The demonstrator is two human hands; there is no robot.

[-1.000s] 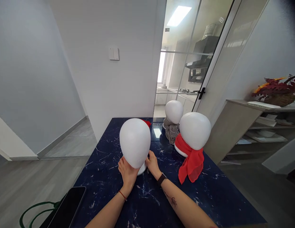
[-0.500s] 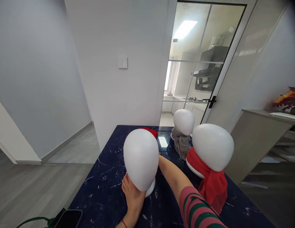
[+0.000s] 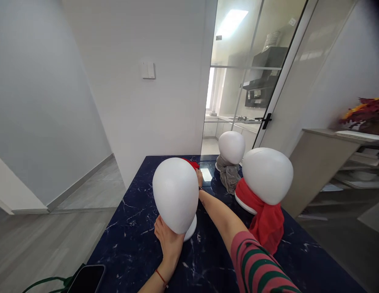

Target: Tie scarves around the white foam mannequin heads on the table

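Note:
A white mannequin head (image 3: 175, 191) stands tilted on the dark table before me. My left hand (image 3: 169, 240) is closed round its neck, low on the near side. My right arm reaches past the head's right side, and my right hand (image 3: 199, 178) is at a red scarf (image 3: 191, 163) lying at the table's far end. The head covers most of that scarf and part of the hand, so its finger grip does not show clearly.
To the right, one mannequin head (image 3: 267, 175) wears a red scarf (image 3: 265, 219); behind it another head (image 3: 231, 147) wears a grey scarf (image 3: 228, 178). A phone (image 3: 87, 278) lies at the near left of the marble-patterned table (image 3: 128, 228). A glass door (image 3: 232, 93) stands beyond.
My right hand has come into sight farther out, by the red scarf behind the head. The view has shifted slightly. My left hand stays on the neck.

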